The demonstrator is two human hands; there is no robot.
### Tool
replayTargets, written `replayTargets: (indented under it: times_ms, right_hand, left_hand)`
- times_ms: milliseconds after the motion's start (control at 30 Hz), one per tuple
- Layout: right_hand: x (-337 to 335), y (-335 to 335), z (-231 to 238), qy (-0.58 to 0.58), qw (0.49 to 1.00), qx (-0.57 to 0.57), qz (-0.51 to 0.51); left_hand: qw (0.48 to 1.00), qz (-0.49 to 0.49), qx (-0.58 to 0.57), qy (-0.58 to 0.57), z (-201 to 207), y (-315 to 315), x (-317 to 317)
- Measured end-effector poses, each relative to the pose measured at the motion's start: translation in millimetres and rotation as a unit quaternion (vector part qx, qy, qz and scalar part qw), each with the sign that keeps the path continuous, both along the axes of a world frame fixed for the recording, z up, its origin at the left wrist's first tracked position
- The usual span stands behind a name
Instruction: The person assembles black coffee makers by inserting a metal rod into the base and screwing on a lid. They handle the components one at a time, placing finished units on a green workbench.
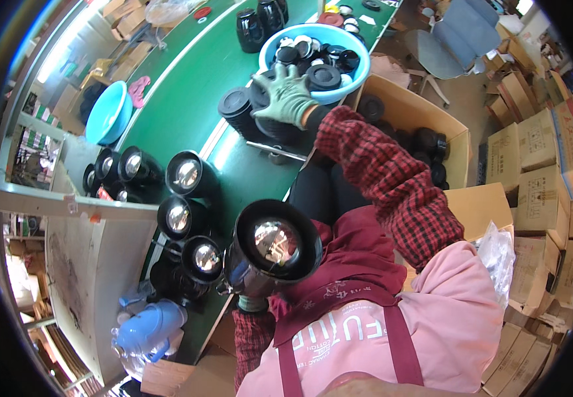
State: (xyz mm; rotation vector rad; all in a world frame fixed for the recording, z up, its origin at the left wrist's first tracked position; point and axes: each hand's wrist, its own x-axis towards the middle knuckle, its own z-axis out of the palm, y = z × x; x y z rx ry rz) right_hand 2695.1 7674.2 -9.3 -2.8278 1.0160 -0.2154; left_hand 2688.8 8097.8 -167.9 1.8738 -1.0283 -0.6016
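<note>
A: Got a read on the right hand (283,96)?

B: Yep. Gloved in green, fingers spread well apart, right over a stack of black lids (278,130) just on the near-left side of the blue basin (331,97).

A: And the left hand (253,304)?

B: Tucked in under a big black vessel (280,241), well nearer the body than the basin and a bit left of it. Mostly hidden, so can't tell if that grip's clamped or just propping. Tilted, btw, with a mirror-shiny inside.

A: Anything else around there?

B: Yeah, more shiny-lined vessels (189,175) on the green desk (174,119), nearer than the basin and off to its left. Also dark jars (251,32) just past its left edge, plus a cardboard box (457,139) of black parts on its near-right side.
</note>
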Motion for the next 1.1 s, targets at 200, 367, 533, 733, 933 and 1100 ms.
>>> replayTargets:
  times_ms: [200, 367, 533, 733, 933, 1100]
  right_hand:
    - [-48, -26, -13, -0.364, 0.927, -0.069, 0.052]
    - [-133, 109, -25, -0.575, 0.560, 0.561, 0.203]
    - [-179, 179, -58, -0.440, 0.758, 0.427, 0.221]
    - [-123, 81, -68, -0.271, 0.955, 0.061, 0.103]
    - [-44, 31, -19, -0.107, 0.993, -0.025, 0.037]
    - [21, -54, -17, -0.003, 0.998, -0.047, 0.030]
  left_hand:
    - [0.904, -0.007, 0.040, -0.426, 26, 14, 2]
    - [0.948, -0.001, 0.027, -0.317, 32, 25, 8]
    - [0.987, -0.027, 0.019, -0.159, 20, 28, 12]
    - [0.996, -0.027, 0.009, -0.090, 8, 28, 12]
    - [0.998, 0.034, 0.005, -0.056, 11, 41, -8]
    - [0.997, 0.048, -0.004, -0.053, 5, 33, -12]
